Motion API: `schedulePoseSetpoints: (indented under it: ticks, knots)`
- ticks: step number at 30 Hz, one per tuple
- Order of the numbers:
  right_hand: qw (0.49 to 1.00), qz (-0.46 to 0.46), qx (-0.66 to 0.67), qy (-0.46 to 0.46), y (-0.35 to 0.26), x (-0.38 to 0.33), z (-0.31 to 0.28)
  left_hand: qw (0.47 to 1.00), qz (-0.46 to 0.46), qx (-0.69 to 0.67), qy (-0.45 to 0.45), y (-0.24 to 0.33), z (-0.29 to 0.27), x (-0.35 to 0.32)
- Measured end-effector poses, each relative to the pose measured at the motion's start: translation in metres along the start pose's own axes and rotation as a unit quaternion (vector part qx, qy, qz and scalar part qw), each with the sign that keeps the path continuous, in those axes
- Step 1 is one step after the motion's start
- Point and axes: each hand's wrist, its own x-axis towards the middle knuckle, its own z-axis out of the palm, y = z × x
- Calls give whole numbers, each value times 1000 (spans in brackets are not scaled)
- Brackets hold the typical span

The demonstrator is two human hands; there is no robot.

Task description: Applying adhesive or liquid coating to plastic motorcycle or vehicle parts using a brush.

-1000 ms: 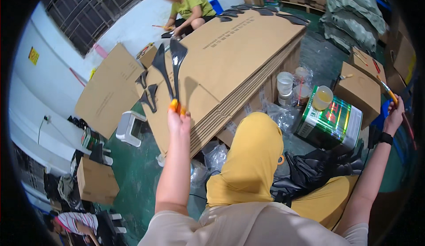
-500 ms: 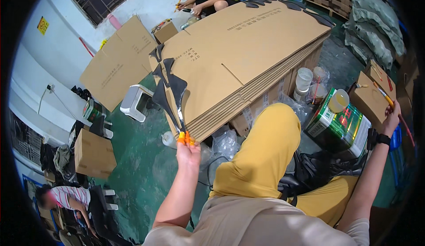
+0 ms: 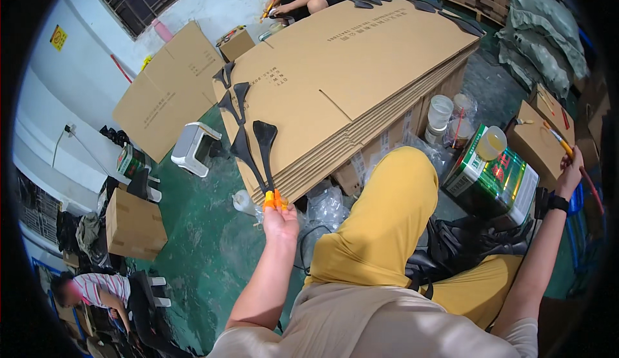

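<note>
Since the earlier frame we see the left hand (image 3: pixel 280 219) drawn slightly back from the stack of flat cardboard sheets (image 3: pixel 348 81), fingers pinched on two black spoon-shaped pieces (image 3: pixel 258 148) lying at the stack's near corner. Right of the stack, the right hand (image 3: pixel 570 172) is closed around a brush (image 3: pixel 567 152) above a small carton (image 3: pixel 538 142).
</note>
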Motion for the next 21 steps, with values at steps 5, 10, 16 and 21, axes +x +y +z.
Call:
schedulePoseSetpoints:
  ticks: [5, 10, 16, 21]
  knots:
    - [1000, -4, -12, -11, -1, -3, 0, 1000, 9, -11, -1, -3, 6, 1]
    - [1000, -4, -23, -8, -2, -8, 2, 1000, 17, -20, -4, -4, 7, 3]
    - [999, -9, -37, -25, 0, -8, 0, 999, 19, -40, -3, -6, 4, 8]
    - [999, -9, -34, -23, 0, -12, 4, 999, 18, -47, -18, -8, 4, 11]
